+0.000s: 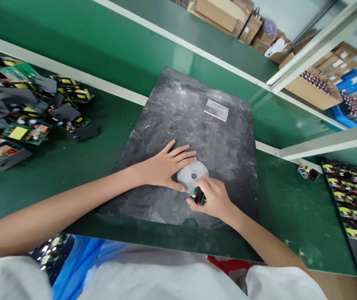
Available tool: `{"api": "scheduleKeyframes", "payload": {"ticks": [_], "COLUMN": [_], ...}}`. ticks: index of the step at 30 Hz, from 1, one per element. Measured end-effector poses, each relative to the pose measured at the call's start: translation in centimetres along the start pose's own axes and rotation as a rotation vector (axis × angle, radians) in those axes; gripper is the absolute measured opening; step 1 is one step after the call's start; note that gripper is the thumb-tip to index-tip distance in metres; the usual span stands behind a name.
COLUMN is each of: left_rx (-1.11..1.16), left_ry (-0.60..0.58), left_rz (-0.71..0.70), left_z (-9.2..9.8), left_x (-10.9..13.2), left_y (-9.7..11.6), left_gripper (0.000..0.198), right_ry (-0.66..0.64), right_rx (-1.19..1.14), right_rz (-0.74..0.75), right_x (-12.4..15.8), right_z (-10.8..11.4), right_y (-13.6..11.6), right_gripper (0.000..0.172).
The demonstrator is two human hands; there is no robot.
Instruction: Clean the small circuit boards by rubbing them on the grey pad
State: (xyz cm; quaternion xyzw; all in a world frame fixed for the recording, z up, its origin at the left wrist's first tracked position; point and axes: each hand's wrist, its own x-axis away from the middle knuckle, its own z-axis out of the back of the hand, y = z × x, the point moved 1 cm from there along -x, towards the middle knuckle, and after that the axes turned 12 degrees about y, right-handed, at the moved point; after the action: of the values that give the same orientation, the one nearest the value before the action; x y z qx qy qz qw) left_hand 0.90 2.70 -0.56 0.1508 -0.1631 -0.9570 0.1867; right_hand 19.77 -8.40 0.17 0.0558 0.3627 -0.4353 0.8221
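Observation:
My left hand [169, 166] lies flat with its fingers spread, its fingertips and thumb at the rim of a grey round disc [197, 167] that has a hole in its middle. In my right hand [215, 195] is a small circuit board [199, 196] with a black part, pinched between thumb and fingers at the disc's near right edge. The curled fingers hide part of the board. Both hands rest over a worn black mat [178, 116]. Farther back on this mat lies a pale flat rectangular piece [216, 110].
Circuit boards with dark flaps [41, 100] are heaped on the green bench [103, 171] at left. A lone board [308, 172] sits at right, near a tray of boards in rows [350, 200]. White frame bars [316, 143] cross the right side. Cardboard boxes [219, 14] stand behind.

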Motion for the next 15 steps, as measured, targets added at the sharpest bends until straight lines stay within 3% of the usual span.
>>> {"api": "scheduleKeyframes", "payload": {"ticks": [15], "left_rx": [0.009], "left_ry": [0.014], "left_rz": [-0.006], "left_z": [0.03], "left_x": [0.02], "left_y": [-0.01], "left_gripper": [0.095], "right_ry": [0.011], "right_rx": [-0.002], "right_rz": [-0.001], "right_x": [0.03], "right_z": [-0.04], "right_y": [0.02], "right_gripper": [0.024]}}
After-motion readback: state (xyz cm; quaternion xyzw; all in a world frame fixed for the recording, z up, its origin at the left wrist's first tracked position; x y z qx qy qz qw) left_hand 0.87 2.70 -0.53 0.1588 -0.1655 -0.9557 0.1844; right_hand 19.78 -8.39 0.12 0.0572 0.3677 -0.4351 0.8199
